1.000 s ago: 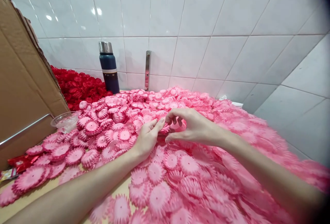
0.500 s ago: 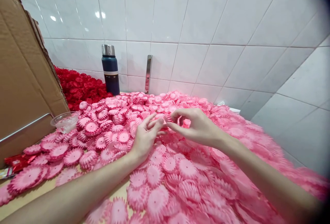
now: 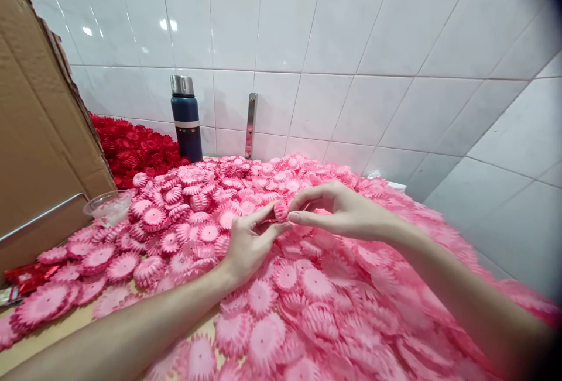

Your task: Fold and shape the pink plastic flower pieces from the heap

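Note:
My left hand (image 3: 252, 243) pinches a small pink fabric flower piece (image 3: 281, 211) with ruffled edges between thumb and fingertips. From the other side, my right hand (image 3: 340, 211) has its thumb and fingers closed at the right edge of that same piece. Part of the piece is hidden by the fingers. Both hands hover over a thick pile of pink scalloped flower pieces (image 3: 316, 284), many with a small dark hole at the centre.
A heap of red flower pieces (image 3: 136, 150) lies behind a cardboard box (image 3: 48, 106) at the left. A dark blue bottle (image 3: 187, 120) stands by the tiled wall (image 3: 285, 18). Near the box are a clear plastic bowl (image 3: 108, 208) and a red wrapper (image 3: 28, 275).
My left hand has turned, its thumb and fingers now gripping the flower piece, which shows more clearly between the hands. My right fingers have drawn closer together.

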`<state>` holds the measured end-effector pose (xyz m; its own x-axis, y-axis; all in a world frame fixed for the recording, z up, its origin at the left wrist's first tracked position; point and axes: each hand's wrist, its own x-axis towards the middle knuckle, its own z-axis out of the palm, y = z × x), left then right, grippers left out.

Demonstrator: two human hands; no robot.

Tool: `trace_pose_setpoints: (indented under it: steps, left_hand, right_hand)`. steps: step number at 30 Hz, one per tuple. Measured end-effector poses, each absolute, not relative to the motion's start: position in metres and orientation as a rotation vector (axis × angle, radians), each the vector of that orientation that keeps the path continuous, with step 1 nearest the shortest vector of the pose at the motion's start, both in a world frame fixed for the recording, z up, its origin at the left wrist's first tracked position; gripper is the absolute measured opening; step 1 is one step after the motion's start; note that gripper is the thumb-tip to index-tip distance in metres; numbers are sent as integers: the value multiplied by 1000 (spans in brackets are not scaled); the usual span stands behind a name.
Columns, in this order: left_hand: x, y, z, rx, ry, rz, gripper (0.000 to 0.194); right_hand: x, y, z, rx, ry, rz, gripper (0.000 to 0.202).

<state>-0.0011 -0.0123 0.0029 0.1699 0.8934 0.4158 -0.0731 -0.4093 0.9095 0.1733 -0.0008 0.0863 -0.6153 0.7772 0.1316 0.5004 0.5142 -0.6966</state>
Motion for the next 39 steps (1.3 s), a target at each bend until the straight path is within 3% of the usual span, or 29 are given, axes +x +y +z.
trace_pose_setpoints:
  steps: [11,15,39]
  left_hand:
    - [-1,-10,-1,1521,832,1408,28]
    - [-1,-8,-2,1448,858,1437,39]
    - [2,-8,1,1334,695,1400,40]
  right_hand:
    - [182,9,81,-995,-2131,1116,20]
    - [180,11,78,-997,-2053,1176,24]
    - [172,8,74,-979,-1974,1189,26]
